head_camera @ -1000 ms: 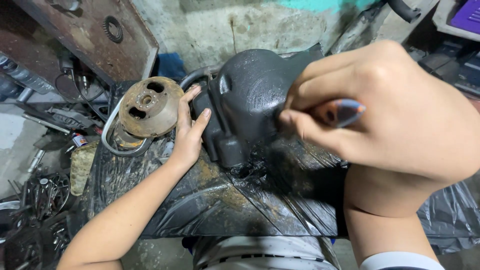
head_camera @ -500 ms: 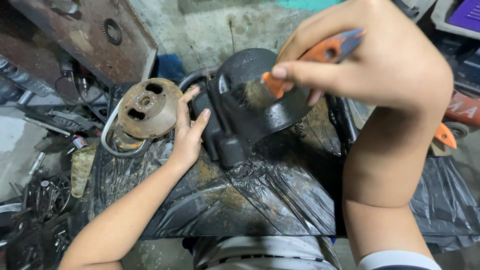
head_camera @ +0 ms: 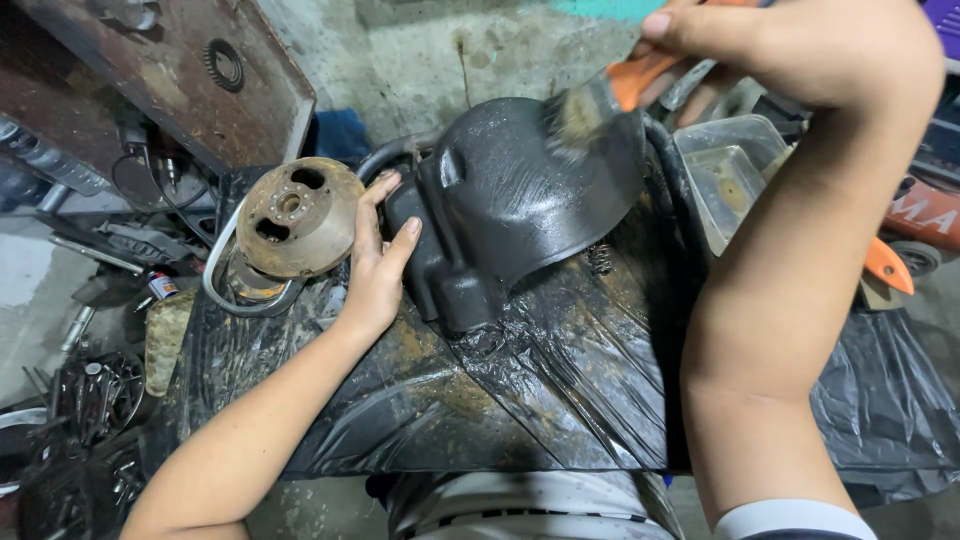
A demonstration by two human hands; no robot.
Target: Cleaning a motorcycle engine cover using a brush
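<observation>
A dark, wet engine cover [head_camera: 510, 200] lies on a black plastic sheet [head_camera: 540, 390]. My left hand [head_camera: 375, 265] presses flat against the cover's left side and steadies it. At the top right my right hand [head_camera: 800, 50] grips a paintbrush with an orange handle [head_camera: 640, 78]. Its bristles [head_camera: 580, 115] touch the cover's upper right surface. A rusty round rotor [head_camera: 295, 215] rests just left of my left hand.
A clear plastic tub [head_camera: 735, 170] with dirty liquid stands right of the cover. An orange-tipped tool [head_camera: 885, 265] lies at the right edge. Scrap metal parts and springs [head_camera: 85, 400] are piled at lower left. A rusty metal plate [head_camera: 180, 70] leans at upper left.
My right hand has risen and moved away toward the top right, carrying the brush across the cover to its upper right part. My left hand has stayed on the cover.
</observation>
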